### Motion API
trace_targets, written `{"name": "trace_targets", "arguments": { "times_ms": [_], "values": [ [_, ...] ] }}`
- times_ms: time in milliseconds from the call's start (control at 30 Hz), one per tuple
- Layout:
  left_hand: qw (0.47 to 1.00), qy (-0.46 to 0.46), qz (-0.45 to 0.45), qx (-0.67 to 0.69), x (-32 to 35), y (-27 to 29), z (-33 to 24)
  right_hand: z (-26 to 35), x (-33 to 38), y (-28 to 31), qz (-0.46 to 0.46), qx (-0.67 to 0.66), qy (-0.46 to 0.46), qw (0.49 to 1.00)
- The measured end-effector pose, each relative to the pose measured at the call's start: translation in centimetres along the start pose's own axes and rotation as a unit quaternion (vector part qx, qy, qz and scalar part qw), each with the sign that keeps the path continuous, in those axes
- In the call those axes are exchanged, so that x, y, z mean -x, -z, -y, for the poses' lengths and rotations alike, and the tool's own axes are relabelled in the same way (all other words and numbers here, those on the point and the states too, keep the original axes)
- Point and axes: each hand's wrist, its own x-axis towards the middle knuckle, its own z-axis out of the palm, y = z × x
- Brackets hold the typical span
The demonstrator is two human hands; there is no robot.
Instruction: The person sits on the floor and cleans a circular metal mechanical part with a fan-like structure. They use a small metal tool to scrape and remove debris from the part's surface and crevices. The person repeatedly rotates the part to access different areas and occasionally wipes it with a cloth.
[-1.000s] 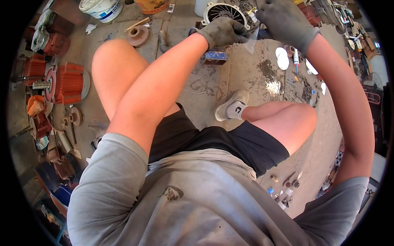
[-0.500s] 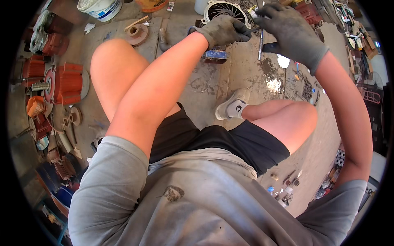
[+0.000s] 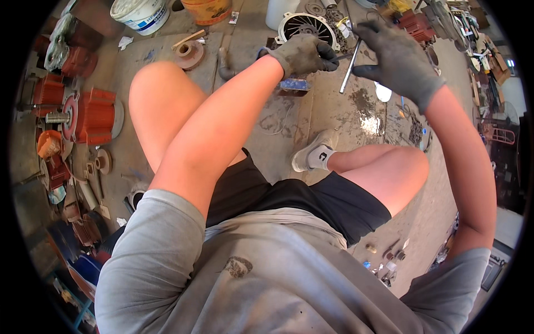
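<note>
Your left hand (image 3: 305, 55) grips a slim dark piece (image 3: 346, 56), but your right hand (image 3: 401, 65) is spread, so the metal rod (image 3: 349, 71) left of it might swing loose.

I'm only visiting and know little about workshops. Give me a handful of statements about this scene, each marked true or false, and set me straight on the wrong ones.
1. The left hand and right hand both wear dark gloves. True.
2. The right hand's grip is clenched into a fist. False: its thumb and fingers are spread apart.
3. A silvery metal rod shows between the two hands. True.
4. The white bucket stands to the right of the orange bucket. False: it stands to the left.
5. The shoe in view is black. False: the shoe is pale.
</note>
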Motion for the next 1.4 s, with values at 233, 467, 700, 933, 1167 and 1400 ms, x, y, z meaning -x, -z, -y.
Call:
{"name": "trace_targets", "arguments": {
  "times_ms": [233,467,700,933,1167,1400],
  "values": [
    [0.999,-0.016,0.005,0.050,-0.1,-0.3,0.5,0.9,-1.1,0.9,0.213,-0.023,-0.185,0.959],
    [0.999,-0.020,0.002,0.029,-0.2,-0.3,0.2,1.3,1.6,0.6,0.074,0.008,-0.058,0.996],
    [1.000,0.004,0.012,0.012,0.1,0.3,0.0,3.5,0.3,3.6,0.271,-0.190,-0.141,0.933],
    [0.999,0.014,0.028,0.029,-0.2,0.1,0.0,2.4,1.9,2.4,0.036,0.036,0.084,0.995],
    [0.999,-0.048,0.014,0.011,-0.6,-0.5,1.7,2.1,-3.5,-1.7,0.044,-0.065,-0.040,0.996],
    [1.000,0.014,0.007,0.025,-0.6,0.0,0.4,-1.2,-3.5,-10.0,0.036,-0.604,-0.457,0.652]
  ]
}}
